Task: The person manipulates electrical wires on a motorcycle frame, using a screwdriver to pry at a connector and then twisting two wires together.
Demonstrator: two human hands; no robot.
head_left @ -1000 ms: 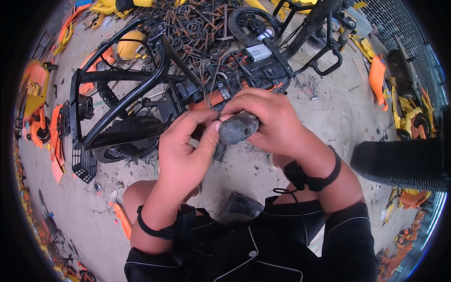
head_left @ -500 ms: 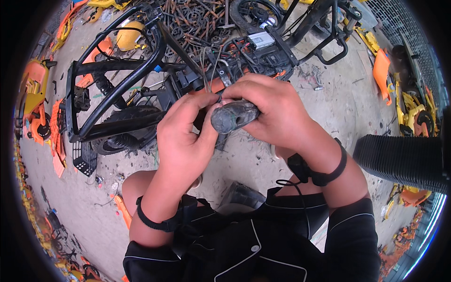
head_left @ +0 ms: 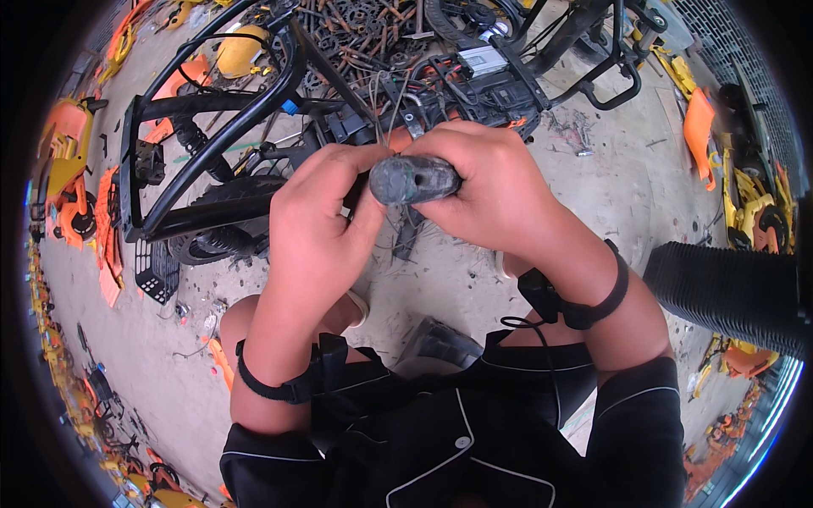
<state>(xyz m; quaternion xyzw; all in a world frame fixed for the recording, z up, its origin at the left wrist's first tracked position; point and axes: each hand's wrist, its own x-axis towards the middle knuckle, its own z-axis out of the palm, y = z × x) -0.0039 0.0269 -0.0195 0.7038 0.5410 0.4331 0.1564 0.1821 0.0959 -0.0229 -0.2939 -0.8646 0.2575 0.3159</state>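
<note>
My right hand (head_left: 500,186) is wrapped round a worn dark grey tool handle (head_left: 411,180), its rounded butt end pointing up at me with a small hole near it. The tool's working end is hidden under my hands. Close beside it, my left hand (head_left: 318,207) is closed, with thumb and fingertips pressed together where thin grey wires (head_left: 395,118) run down between the two hands. Beyond them lies a stripped black scooter frame (head_left: 203,216) with a dark motor and cable assembly (head_left: 500,93).
Chains and rusty metal parts are heaped (head_left: 364,42) at the far side. A yellow helmet-like shell (head_left: 243,52) lies far left, an orange panel (head_left: 699,127) far right. At right stands a black ribbed stack (head_left: 724,296). Yellow and orange scooter parts line both sides.
Both hands have shifted slightly left and up, staying together. The tool handle has tilted, so its butt now points more to the left.
</note>
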